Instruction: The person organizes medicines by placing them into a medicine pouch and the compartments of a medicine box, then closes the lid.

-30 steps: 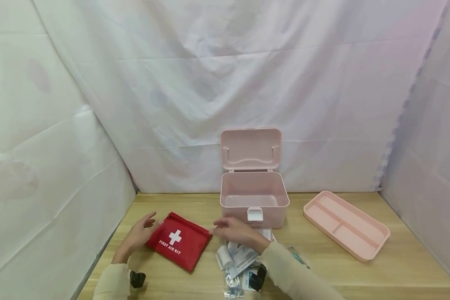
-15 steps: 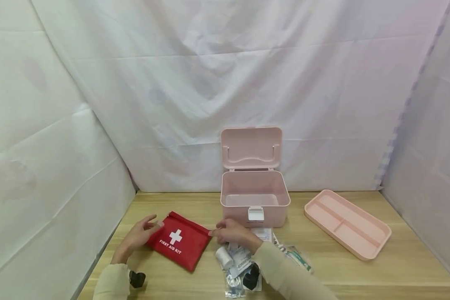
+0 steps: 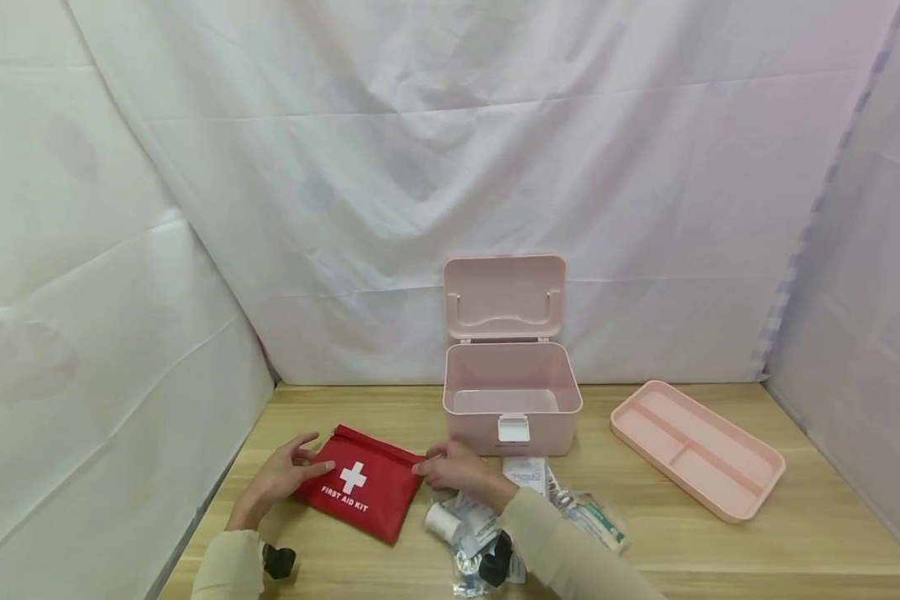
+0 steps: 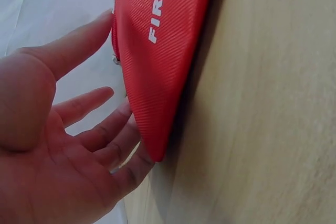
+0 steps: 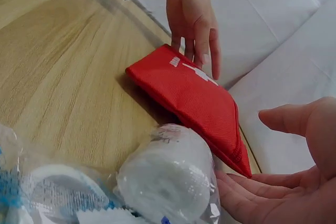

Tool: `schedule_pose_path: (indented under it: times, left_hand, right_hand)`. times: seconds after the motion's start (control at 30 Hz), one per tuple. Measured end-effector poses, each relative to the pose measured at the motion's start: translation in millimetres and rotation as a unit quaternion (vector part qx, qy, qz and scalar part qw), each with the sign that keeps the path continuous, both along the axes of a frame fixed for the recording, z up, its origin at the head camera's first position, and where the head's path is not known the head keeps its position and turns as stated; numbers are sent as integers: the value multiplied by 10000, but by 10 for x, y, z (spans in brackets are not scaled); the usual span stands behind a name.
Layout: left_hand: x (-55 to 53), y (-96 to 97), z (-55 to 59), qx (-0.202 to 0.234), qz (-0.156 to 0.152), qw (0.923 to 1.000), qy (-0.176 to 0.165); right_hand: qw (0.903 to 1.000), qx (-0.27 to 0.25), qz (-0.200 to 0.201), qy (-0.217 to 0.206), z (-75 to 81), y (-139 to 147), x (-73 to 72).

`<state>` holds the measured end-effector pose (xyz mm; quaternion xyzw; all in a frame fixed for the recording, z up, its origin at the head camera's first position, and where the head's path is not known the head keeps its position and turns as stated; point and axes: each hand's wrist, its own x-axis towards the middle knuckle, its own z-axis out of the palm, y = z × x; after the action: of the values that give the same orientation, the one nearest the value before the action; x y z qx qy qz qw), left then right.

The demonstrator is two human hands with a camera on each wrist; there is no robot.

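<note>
A red first aid kit pouch (image 3: 367, 492) with a white cross lies on the table in front of me. At its left end is my left hand (image 3: 276, 475); in the left wrist view the fingers (image 4: 113, 135) reach the pouch's edge and the thumb extends along its zip side. My right hand (image 3: 461, 467) is at the right corner. In the right wrist view its fingers (image 5: 262, 190) lie under that corner, while the thumb stays apart from the pouch. Beside this hand sits a plastic-wrapped white roll (image 5: 168, 177).
An open pink box (image 3: 510, 400) stands behind, lid raised. To the right lies a pink divided tray (image 3: 701, 450). Several packaged supplies (image 3: 596, 521) are spread beneath and beside my right forearm. White cloth (image 3: 420, 192) hangs around the table (image 3: 795, 533).
My right hand has come down and left to the pouch's corner. My left hand's thumb has moved slightly further over the pouch, which has barely shifted.
</note>
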<state>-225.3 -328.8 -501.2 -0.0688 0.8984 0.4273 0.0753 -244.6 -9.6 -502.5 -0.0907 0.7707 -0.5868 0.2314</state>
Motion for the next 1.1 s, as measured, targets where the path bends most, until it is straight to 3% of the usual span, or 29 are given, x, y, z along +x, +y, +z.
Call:
schedule_pose_path:
  times: [0.27,0.47,0.7,1.0,1.1]
  left_hand:
    - [32,-1,-9,179,225,9996,31]
    - [64,11,0,376,360,9983,247]
    - [75,15,3,675,424,9956,486]
    - [91,26,24,921,265,9922,803]
    - [95,19,39,1024,202,9902,924]
  right_hand:
    - [9971,-735,-165,-61,-34,-68,-5]
    - [9914,-1245,-391,-34,-2,-108,-1]
    - [9903,-1002,-759,596,54,-107,-7]
    - [9872,-979,-809,969,69,-92,-7]
    - [9855,-993,-829,1097,165,-73,28]
